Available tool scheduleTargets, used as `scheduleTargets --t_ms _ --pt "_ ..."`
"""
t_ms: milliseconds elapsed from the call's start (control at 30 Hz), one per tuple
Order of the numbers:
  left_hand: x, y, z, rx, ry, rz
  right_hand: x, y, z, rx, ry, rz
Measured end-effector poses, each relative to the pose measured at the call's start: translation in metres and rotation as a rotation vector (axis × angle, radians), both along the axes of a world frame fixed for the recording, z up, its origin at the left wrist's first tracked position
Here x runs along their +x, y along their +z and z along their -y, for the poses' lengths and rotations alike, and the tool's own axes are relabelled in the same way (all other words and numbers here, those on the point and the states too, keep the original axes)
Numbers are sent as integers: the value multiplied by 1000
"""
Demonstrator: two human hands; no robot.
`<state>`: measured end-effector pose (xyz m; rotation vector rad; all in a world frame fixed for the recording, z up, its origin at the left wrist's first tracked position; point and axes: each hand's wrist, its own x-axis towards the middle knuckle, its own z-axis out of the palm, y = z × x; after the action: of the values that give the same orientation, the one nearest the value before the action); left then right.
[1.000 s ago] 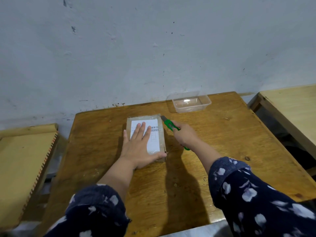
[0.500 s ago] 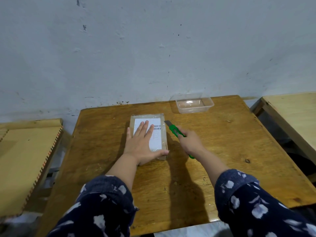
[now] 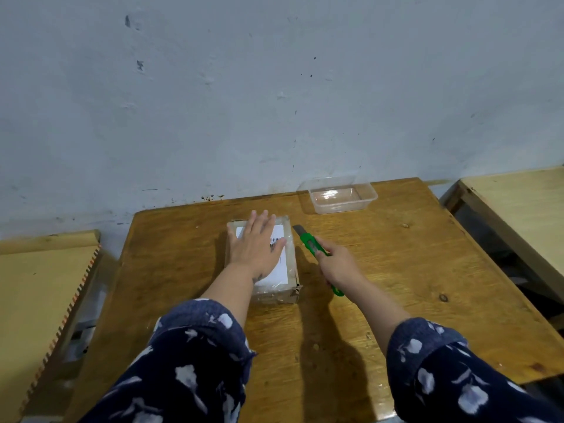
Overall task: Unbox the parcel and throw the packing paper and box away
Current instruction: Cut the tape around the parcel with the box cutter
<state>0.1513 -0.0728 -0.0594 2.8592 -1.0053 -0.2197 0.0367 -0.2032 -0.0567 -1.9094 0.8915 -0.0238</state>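
- Early stage, by judgement: parcel (image 3: 276, 264) still closed, wrapped in clear tape all over, white label on top, no flap lifted and no cut to be seen from this view.
- Nothing taken out yet; no packing paper visible anywhere, so probably all still inside.
- Left to do, as it seems: cutting the tape, opening the flaps, taking out the content, then throwing away paper and box. No bin in view.
- Parcel lying flat on the wooden table (image 3: 396, 285), toward the far middle part, long side pointing away from the person, near right corner a little torn and crushed.
- Left hand (image 3: 258, 247) flat on top of the parcel, fingers spread and stretched forward to the far edge, palm pressing down over the label; not gripping, only holding the box in place.
- Right hand (image 3: 337, 265) closed around the handle of a green utility knife (image 3: 311, 244), fingers wrapped tight; back end of the handle showing below the wrist.
- Grey blade out and pointing away and a little left, just beside the far right corner of the parcel; touching the tape or not, cannot tell.
- Right hand itself apart from the box, on its right side, with a strip of bare table between.
- Clear plastic container (image 3: 340, 195) empty, near the far edge of the table, well apart from both hands.
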Motion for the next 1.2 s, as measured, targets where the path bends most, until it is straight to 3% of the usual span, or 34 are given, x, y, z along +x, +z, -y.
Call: scheduleTargets --t_ms 133,533,867,1200 --pt "13 -3 6 8 -83 -12 7 1 -1 35 -1 24" --pt "16 -13 6 -81 -81 -17 14 3 4 56 -1 21" --pt "27 -5 21 -249 56 -100 9 0 11 69 -3 40" --pt "17 -7 29 -417 194 -45 8 -2 7 61 17 79"
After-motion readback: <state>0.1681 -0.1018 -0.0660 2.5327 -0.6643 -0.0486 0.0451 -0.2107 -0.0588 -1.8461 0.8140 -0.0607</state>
